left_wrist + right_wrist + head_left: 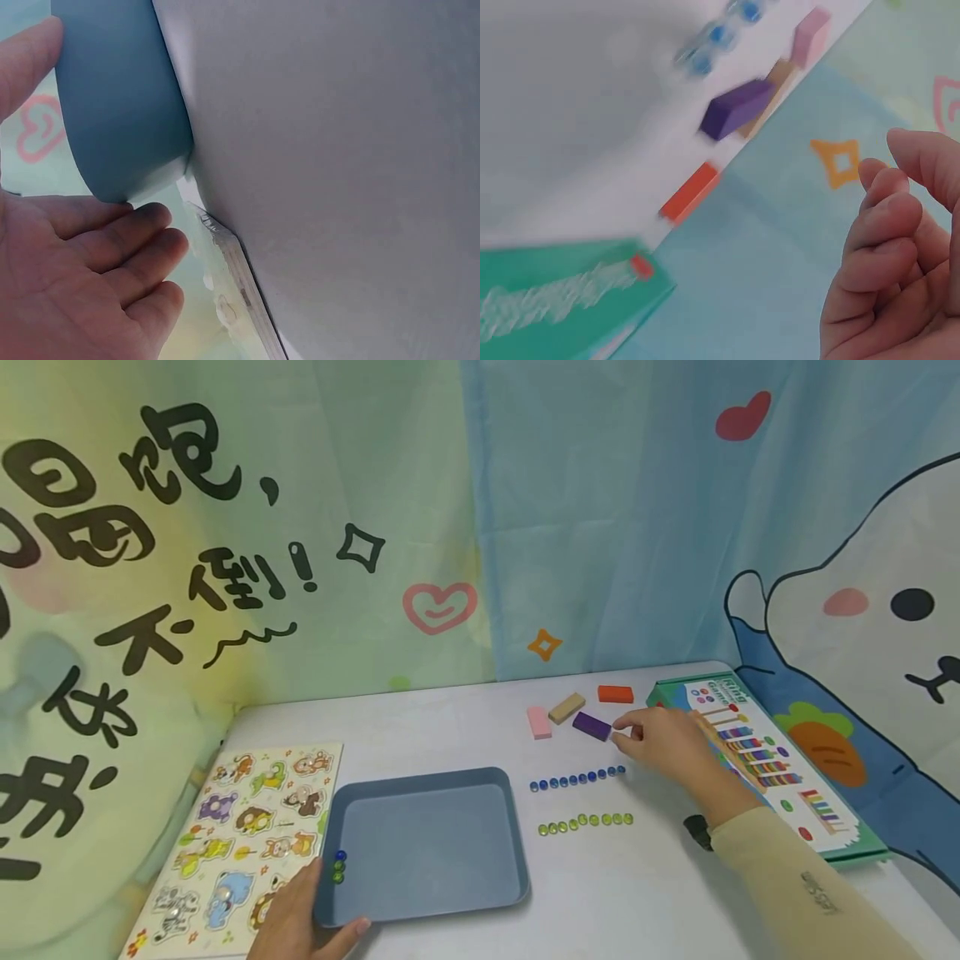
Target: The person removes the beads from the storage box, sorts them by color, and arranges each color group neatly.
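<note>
My left hand touches the near-left corner of the blue-grey tray, thumb along its front edge and fingers by its left side. In the left wrist view the fingertips lie right at the tray's rim. A blue bead and green beads sit inside by the left wall. My right hand hovers with thumb and index apart, just right of a purple block; nothing shows between them. Near it lie a pink block, a tan block and an orange-red block.
Blue beads and green beads form two rows right of the tray. An animal puzzle board lies at the left. A green toy box stands at the right, beside a small black object. A printed curtain hangs behind.
</note>
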A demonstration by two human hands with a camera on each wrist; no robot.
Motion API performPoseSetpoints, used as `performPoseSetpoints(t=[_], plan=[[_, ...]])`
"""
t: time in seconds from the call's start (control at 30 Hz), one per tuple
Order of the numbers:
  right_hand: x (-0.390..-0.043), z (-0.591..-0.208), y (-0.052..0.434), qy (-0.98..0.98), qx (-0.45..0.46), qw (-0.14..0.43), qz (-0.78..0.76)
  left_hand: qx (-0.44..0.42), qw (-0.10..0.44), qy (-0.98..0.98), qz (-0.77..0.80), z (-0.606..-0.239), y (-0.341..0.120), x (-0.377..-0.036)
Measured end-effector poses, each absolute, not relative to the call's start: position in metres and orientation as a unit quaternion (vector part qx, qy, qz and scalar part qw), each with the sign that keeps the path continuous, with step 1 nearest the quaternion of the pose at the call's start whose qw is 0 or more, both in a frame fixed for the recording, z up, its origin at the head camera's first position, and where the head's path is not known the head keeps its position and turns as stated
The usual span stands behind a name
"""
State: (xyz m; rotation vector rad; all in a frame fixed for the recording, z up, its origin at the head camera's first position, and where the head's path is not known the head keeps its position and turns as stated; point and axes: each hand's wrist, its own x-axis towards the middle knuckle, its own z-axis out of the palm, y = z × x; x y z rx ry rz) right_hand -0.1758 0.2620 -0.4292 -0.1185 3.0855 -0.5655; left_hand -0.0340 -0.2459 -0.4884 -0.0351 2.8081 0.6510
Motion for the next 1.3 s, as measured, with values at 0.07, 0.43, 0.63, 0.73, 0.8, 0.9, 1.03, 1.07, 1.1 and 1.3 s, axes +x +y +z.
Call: performPoseSetpoints(t=[0.07,0.43,0.63,0.73,0.8,0.9,1.03,1.07,1.1,1.3], plan=[[-0.178,-0.43,0.245,0.982,-0.048,0.005,-0.183,-0.014,0.131,0.965,0.227,-0.489,-0.247,-0.033],[-0.187,-0.433,0.131,0.964,-0.168,-0.035,-0.204,-0.011,0.122,0.965,0.23,-0.486,-0.247,-0.032],[-0.185,-0.426,0.072,0.952,-0.216,-0.036,-0.215,0.005,0.099,0.968,0.23,-0.486,-0.247,-0.031],[-0.182,-0.424,0.047,0.947,-0.236,-0.031,-0.216,0.011,0.091,0.968,0.232,-0.486,-0.247,-0.031],[-0.181,-0.425,0.032,0.944,-0.247,-0.029,-0.215,0.012,0.088,0.968,0.237,-0.485,-0.247,-0.031],[-0.178,-0.427,0.012,0.942,-0.266,-0.028,-0.203,0.017,0.08,0.967,0.243,-0.484,-0.247,-0.03],[-0.173,-0.431,-0.012,0.941,-0.285,-0.02,-0.182,0.028,0.067,0.968,0.239,-0.483,-0.248,-0.03],[-0.172,-0.432,-0.018,0.941,-0.289,-0.017,-0.175,0.027,0.066,0.969,0.238,-0.483,-0.248,-0.03],[-0.17,-0.433,-0.025,0.942,-0.292,-0.011,-0.167,0.027,0.066,0.969,0.236,-0.482,-0.248,-0.029],[-0.161,-0.443,-0.059,0.94,-0.317,0.03,-0.127,0.019,0.066,0.969,0.236,-0.481,-0.247,-0.027]])
